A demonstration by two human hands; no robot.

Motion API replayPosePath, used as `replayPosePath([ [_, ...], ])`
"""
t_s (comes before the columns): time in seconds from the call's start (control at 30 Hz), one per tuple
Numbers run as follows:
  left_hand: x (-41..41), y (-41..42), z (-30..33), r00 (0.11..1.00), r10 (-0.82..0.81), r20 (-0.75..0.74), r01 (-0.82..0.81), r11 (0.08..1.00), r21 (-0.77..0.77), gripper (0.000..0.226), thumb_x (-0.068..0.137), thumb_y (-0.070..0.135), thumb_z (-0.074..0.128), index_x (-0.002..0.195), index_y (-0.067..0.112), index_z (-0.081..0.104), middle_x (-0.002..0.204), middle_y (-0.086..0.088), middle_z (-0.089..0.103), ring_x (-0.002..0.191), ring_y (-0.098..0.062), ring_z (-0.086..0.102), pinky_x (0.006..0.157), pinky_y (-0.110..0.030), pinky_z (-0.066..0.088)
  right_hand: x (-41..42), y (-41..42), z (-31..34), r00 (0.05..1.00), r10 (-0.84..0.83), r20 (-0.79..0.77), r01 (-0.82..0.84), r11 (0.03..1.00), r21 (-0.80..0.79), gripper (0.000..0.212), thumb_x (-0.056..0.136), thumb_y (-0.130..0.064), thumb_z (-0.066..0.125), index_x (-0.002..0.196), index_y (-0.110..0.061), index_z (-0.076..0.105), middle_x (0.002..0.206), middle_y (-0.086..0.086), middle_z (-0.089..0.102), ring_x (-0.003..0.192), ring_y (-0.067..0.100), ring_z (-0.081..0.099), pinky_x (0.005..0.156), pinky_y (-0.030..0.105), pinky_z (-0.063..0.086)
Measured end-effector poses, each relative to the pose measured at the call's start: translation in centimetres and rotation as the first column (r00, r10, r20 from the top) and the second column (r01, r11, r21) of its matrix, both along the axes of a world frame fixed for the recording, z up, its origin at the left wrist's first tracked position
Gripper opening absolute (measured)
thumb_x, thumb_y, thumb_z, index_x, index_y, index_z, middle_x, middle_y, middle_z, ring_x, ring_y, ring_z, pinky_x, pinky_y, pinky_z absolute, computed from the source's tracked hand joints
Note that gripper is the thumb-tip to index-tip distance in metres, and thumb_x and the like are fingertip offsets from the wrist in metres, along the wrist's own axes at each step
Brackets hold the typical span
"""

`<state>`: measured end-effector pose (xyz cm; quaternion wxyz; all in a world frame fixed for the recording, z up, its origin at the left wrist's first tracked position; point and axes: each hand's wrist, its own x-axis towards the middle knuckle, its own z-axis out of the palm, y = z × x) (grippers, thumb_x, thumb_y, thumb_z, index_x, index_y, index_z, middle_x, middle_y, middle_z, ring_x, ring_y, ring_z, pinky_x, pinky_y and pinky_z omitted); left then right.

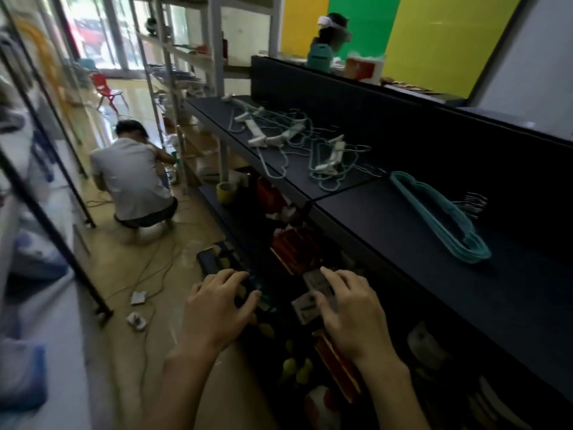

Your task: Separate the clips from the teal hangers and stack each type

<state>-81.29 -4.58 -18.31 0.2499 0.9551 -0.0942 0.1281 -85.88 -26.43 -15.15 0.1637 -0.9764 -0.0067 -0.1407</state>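
Note:
Both my hands are low in front of the dark shelf. My left hand grips a teal hanger, of which only a short piece shows. My right hand pinches a white clip on that hanger. On the shelf to the right lies a neat stack of teal hangers with their metal hooks together. Farther back a loose tangle of teal hangers with white clips on them is spread over the shelf.
A person squats on the floor to the left among cables and power strips. Lower shelves hold red boxes and a tape roll. Metal racks stand behind; another person is beyond the back panel.

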Motion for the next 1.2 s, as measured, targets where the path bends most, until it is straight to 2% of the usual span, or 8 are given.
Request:
replayPosePath([
  [0.23,4.3,6.0,-2.1,0.991,0.119,-0.055,-0.120,0.993,0.000,0.050,0.080,0.057,0.044,0.118,0.030,0.060,0.118,0.010,0.060,0.108,-0.014,0.055,0.084,-0.032,0.044,8.0,5.6,-1.6,0.995,0.089,-0.051,-0.089,0.996,0.003,0.049,0.092,-0.040,0.053,0.137,-0.021,0.046,0.124,0.000,0.053,0.116,0.019,0.045,0.095,0.032,0.042],
  [0.47,13.2,9.9,-2.4,0.977,0.211,-0.029,-0.209,0.977,0.047,0.056,0.077,0.059,0.036,0.111,0.026,0.065,0.108,0.006,0.066,0.097,-0.017,0.061,0.077,-0.035,0.046,19.0,9.9,-3.3,0.965,0.222,-0.137,-0.222,0.975,0.020,0.052,0.094,-0.045,0.044,0.142,-0.027,0.035,0.130,-0.004,0.047,0.120,0.016,0.040,0.099,0.028,0.037],
  [0.77,27.4,13.0,0.0,0.975,0.220,-0.028,-0.218,0.975,0.044,0.060,0.076,0.061,0.034,0.119,0.028,0.061,0.118,0.008,0.061,0.108,-0.015,0.057,0.086,-0.034,0.046,33.7,14.1,-2.7,0.949,0.289,-0.129,-0.284,0.957,0.060,0.052,0.095,-0.045,0.041,0.144,-0.028,0.032,0.131,-0.006,0.045,0.118,0.015,0.040,0.098,0.025,0.036],
  [0.97,33.8,16.6,-0.1,0.965,0.262,0.017,-0.262,0.962,0.071,0.048,0.075,0.056,0.042,0.103,0.027,0.068,0.100,0.009,0.067,0.088,-0.016,0.064,0.069,-0.030,0.044,40.5,18.1,-2.0,0.935,0.330,-0.133,-0.330,0.944,0.024,0.051,0.095,-0.045,0.041,0.143,-0.030,0.031,0.130,-0.006,0.044,0.119,0.015,0.039,0.099,0.026,0.033],
  [1.1,38.8,19.5,-0.1,0.975,0.221,0.005,-0.221,0.971,0.087,0.043,0.078,0.050,0.049,0.109,0.026,0.066,0.108,0.008,0.065,0.095,-0.016,0.062,0.075,-0.029,0.043,44.8,20.5,-1.9,0.952,0.287,-0.102,-0.286,0.958,0.022,0.052,0.095,-0.045,0.041,0.143,-0.027,0.034,0.131,-0.004,0.046,0.119,0.016,0.040,0.097,0.028,0.036],
  [1.2,42.8,21.6,-0.3,0.990,0.130,-0.055,-0.125,0.988,0.095,0.051,0.079,0.054,0.043,0.119,0.027,0.060,0.120,0.009,0.060,0.108,-0.015,0.056,0.084,-0.030,0.040,47.4,22.6,-2.0,0.962,0.248,-0.114,-0.249,0.969,0.005,0.053,0.095,-0.047,0.040,0.144,-0.028,0.031,0.133,-0.005,0.044,0.119,0.016,0.039,0.098,0.028,0.036],
])
